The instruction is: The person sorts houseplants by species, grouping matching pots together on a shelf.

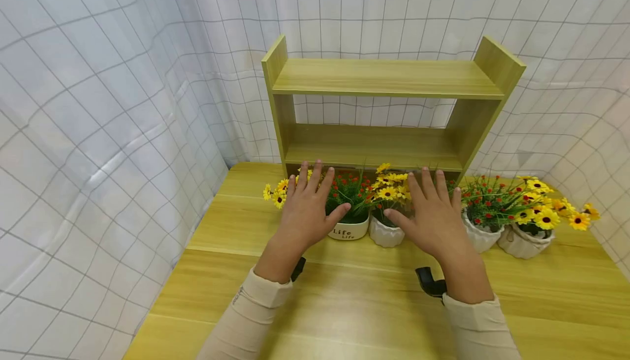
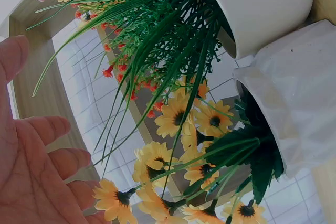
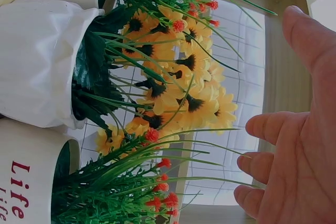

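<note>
Both hands hover spread above a row of potted artificial flowers, holding nothing. My left hand [image 1: 306,207] covers part of a yellow-flowered plant, whose white faceted pot [image 2: 294,93] shows in the left wrist view. Between the hands stand a white "Life" pot [image 1: 348,232] with red flowers and grass, and a white faceted pot [image 1: 386,234] with yellow daisies [image 3: 184,72]. My right hand [image 1: 435,218] hides another "Life" pot [image 3: 26,174], seen in the right wrist view. Farther right are a white pot [image 1: 481,238] with red flowers and one [image 1: 525,243] with yellow flowers.
Behind the plants stands a wooden two-tier shelf [image 1: 389,78] with raised sides. All of it rests on a wood-grain table [image 1: 344,300]. White grid-patterned curtains [image 1: 236,37] hang at the back and both sides. Black mounts [image 1: 431,282] are at the wrists.
</note>
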`<state>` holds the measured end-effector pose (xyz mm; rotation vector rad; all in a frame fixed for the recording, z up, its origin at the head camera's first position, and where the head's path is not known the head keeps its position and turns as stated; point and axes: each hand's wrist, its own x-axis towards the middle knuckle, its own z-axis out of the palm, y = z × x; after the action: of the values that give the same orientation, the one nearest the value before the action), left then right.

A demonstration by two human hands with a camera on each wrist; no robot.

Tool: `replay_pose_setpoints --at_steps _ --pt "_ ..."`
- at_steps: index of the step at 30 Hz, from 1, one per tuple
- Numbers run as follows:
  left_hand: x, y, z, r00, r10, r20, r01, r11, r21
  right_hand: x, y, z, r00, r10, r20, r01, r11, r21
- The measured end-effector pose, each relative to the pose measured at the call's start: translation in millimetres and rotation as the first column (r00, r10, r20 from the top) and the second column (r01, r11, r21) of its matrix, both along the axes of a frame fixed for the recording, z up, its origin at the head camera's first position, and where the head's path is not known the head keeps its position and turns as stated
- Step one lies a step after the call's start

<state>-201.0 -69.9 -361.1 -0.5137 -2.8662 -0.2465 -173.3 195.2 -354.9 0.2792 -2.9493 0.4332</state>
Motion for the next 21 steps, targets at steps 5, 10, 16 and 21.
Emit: replay_pose_setpoints --at_steps 5,10,16,21 --pt "-0.6 0 -0.6 1.000 0.006 -0.017 -0.006 1.000 -0.007 -0.1 0 -0.2 1.000 0.006 0.000 -0.006 1.000 0.004" --pt "-1.6 -2 0.3 1.000 0.007 -0.026 -0.007 1.000 -0.016 2.2 0 0.1 1.000 0.015 -0.014 -0.015 1.000 -0.006" --pt "-0.5 -7 10.2 0.999 -0.043 0.000 0.043 0.999 0.031 12.7 3 0.5 0.997 0.036 -0.063 -0.038 0.999 -0.035" --pt "1.2 -18 28.9 0.994 -0.107 -0.022 0.108 0.993 0.055 27.5 4 1.8 0.990 0.065 -0.128 -0.070 0.997 -0.033"
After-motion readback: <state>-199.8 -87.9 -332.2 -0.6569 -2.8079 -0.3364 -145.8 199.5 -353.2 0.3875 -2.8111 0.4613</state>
